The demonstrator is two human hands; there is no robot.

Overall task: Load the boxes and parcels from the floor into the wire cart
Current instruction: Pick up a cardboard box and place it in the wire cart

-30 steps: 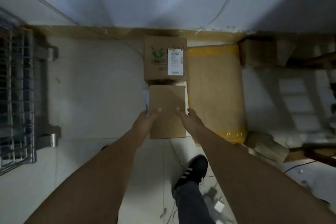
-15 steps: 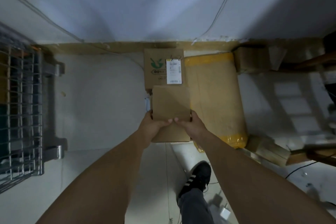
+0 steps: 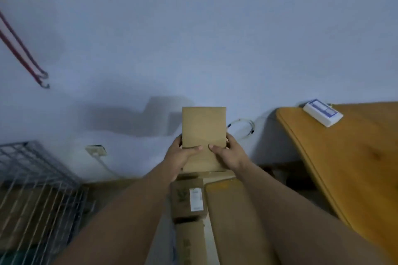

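Holding the plain cardboard box (image 3: 203, 135) with both hands, I keep it lifted in front of the wall, above the parcels that remain on the floor. My left hand (image 3: 181, 158) closes on its left edge and my right hand (image 3: 229, 155) on its right edge; the thumbs lie flat on the face turned to me and the other fingers are hidden behind, so the grip is a firm clamp from two sides. I judge this symmetric hold is there to keep the flat box level while it travels. Its long axis runs away from me, near edge at my wrists, far edge toward the wall, and its broad face looks up at the camera. Below it the labelled box (image 3: 188, 199) and the long brown parcel (image 3: 232, 217) lie side by side, touching or nearly so. The wire cart (image 3: 41, 191) stands at my left, well apart from the box, so I judge a swing to the left is needed next.
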